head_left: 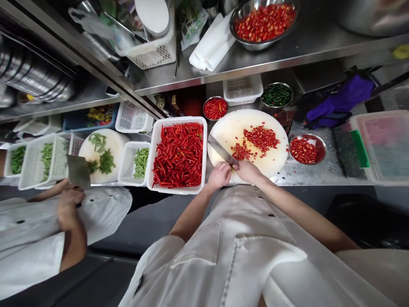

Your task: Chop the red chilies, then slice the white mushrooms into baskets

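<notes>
Both hands meet over a knife at the board's near edge

Nearest, the person's forearms slant inward, elbows wide, and converge at the near edge of the round white board [226, 121]. The right hand [247, 171] is closed, apparently around the handle of the knife [220, 149]. The left hand [220, 175] is curled close beside it, fingertips by the heel of the blade; whether they pinch the steel or merely rest there cannot be told.

The knife lies over the board's near-left part, its blade slanting away to the left. It should be stiff and moderately heavy, best held by the handle, with fingers clear of the edge (wet chilli juice could make the metal slippery).

Farther in, chopped red chillies [262, 139] lie in loose heaps on the board. The pieces are likely light, moist and easily scattered, better scooped than pinched.

Beyond the board, a bowl of green chillies [276, 94] stands on the surface [330, 170]; farthest, a large steel bowl [254, 46] of cut red chillies sits on the shelf [204, 79].
</notes>
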